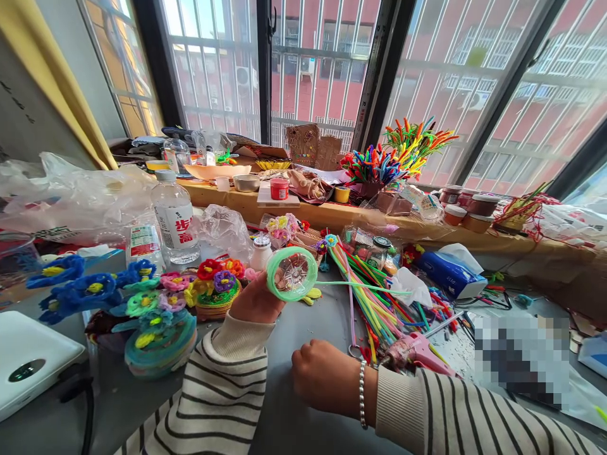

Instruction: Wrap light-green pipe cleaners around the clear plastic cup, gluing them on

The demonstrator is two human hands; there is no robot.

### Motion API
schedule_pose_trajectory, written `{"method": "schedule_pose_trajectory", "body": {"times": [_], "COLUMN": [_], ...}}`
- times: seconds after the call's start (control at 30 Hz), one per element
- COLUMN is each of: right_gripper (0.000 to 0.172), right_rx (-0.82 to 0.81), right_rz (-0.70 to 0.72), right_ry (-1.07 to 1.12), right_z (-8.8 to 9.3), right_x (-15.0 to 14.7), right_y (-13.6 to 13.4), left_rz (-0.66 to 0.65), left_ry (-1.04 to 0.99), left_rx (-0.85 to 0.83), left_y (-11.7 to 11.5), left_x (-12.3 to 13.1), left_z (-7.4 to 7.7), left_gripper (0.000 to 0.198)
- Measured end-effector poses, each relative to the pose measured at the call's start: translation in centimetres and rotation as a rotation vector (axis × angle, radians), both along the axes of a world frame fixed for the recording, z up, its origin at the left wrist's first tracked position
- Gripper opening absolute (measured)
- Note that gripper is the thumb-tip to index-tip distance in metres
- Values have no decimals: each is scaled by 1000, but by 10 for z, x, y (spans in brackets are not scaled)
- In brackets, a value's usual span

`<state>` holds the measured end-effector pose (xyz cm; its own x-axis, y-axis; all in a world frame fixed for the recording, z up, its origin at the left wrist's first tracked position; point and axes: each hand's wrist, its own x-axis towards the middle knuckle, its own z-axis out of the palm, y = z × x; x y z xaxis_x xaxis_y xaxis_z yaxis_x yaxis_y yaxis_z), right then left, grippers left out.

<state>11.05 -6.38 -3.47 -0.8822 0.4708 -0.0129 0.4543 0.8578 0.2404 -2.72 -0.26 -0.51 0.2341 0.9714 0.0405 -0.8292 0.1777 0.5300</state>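
Note:
My left hand (pixel 256 301) is closed around a clear plastic bottle bottom (pixel 293 272), its round base facing me. Light-green fuzzy pipe cleaner is wound around the bottle bottom's rim, and a loose green pipe cleaner (pixel 353 283) sticks out from it to the right. Below and to the right, my right hand (pixel 327 378) is curled into a fist over the grey table. Its fingertips are turned away, so anything inside is hidden. Beside the left hand stands a small basket of pipe-cleaner flowers (pixel 219 297).
Blue flowers (pixel 95 287) and a green-blue wound pot (pixel 161 347) stand left. A water bottle (pixel 174 218) is behind them. Loose pipe cleaners (pixel 365 284), a pink glue gun (pixel 420 354) and a tissue pack (pixel 448 275) lie right. A cluttered ledge (pixel 227 199) runs behind.

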Motion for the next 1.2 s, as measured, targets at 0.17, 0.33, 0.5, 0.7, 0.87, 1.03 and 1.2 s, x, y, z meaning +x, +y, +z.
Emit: {"method": "schedule_pose_trajectory", "body": {"times": [0.17,0.33,0.5,0.7,0.87,1.03,1.2], "right_gripper": [18,19,17,15,12,15,20], "right_rx": [31,45,45,15,-60,-49,-34], "right_rz": [36,35,-8,-196,-119,-72,-68], "right_ry": [4,-2,-15,-8,-33,-89,-165], "right_z": [-2,-4,-2,12,12,7,11], "right_x": [0,2,6,21,18,-4,-19], "right_y": [-3,-9,0,31,20,0,-15], "left_rz": [22,31,-25,-50,-28,-1,20], "left_ry": [-29,-37,-6,15,-30,-18,-4], "left_rx": [-17,4,47,18,27,20,25], "left_y": [0,-1,2,3,0,-1,3], "left_x": [3,3,-2,-7,-1,0,3], "left_z": [1,1,-3,-6,-1,-1,-1], "left_gripper": [32,23,24,23,25,24,25]}}
